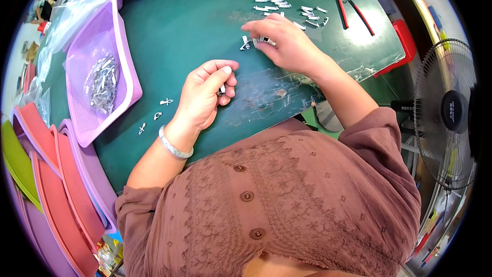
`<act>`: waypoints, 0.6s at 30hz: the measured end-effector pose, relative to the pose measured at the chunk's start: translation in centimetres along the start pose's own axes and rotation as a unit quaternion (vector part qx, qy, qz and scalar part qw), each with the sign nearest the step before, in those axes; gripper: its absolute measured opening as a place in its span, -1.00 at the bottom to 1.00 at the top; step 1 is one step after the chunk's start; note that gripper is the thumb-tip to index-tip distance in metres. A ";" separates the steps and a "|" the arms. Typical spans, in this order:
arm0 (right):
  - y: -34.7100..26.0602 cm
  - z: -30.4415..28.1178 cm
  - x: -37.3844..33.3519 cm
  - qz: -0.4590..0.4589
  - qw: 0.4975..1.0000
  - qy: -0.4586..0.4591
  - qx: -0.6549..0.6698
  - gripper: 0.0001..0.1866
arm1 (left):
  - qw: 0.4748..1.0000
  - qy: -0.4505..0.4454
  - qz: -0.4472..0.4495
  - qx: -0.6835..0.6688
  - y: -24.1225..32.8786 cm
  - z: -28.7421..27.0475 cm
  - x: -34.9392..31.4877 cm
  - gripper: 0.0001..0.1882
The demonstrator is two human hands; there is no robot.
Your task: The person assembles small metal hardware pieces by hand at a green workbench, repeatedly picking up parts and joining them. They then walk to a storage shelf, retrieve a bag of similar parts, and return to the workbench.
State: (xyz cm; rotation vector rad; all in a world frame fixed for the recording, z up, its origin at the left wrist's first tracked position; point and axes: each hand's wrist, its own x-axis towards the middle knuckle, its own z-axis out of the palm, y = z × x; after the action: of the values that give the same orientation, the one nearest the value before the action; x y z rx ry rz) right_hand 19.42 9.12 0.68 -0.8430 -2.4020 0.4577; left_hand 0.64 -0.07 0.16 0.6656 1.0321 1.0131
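My left hand [207, 90] is closed, thumb laid over the curled fingers, around a small metal piece [222, 90] of which only a part shows. Ahead and to the right, my right hand [284, 41] reaches low over the table with thumb and index finger apart. Small silvery metal pieces [245, 43] lie at its fingertips, and some show in the gap between thumb and fingers. Just beyond it, several similar pale metal pieces [277, 2] are scattered. Left of my left wrist lie three small metal parts, one a ring-like piece [158, 116].
Red-handled pliers [344, 13] lie at the far right of the green table [164, 36]. On the left, a purple basket [134, 79] holds a clear bag of metal parts [104, 84]. Stacked coloured baskets [61, 190] stand at the lower left, a fan [451, 113] at the right.
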 end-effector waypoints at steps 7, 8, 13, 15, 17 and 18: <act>-1.2 1.8 1.9 -0.059 0.989 -0.088 -0.099 -0.61 | 1.000 0.005 -0.004 0.003 0.3 -0.2 -0.1 -0.84; -1.1 1.9 2.1 -0.048 0.993 -0.074 -0.074 -0.61 | 1.000 0.006 -0.002 0.004 0.3 -0.3 0.0 -0.84; -1.5 1.4 2.3 0.112 0.949 -0.034 0.293 -0.65 | 1.000 0.005 0.010 0.010 0.1 -0.4 0.1 -0.83; -2.3 0.7 2.6 0.216 0.864 -0.015 0.454 -0.66 | 1.000 -0.008 0.003 0.000 0.2 -0.4 0.1 -0.81; -2.6 0.7 2.4 0.239 0.832 -0.005 0.501 -0.64 | 1.000 -0.027 -0.003 -0.010 0.3 -0.2 -0.2 -0.80; -2.8 0.8 2.2 0.238 0.820 0.006 0.520 -0.64 | 0.999 -0.039 -0.005 -0.014 0.4 -0.1 -0.3 -0.79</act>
State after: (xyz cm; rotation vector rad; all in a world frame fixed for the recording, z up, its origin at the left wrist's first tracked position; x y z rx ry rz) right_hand 16.17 8.35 2.26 -0.8494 -1.4694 1.7267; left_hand 0.37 -0.17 0.60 0.6714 0.9499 0.9836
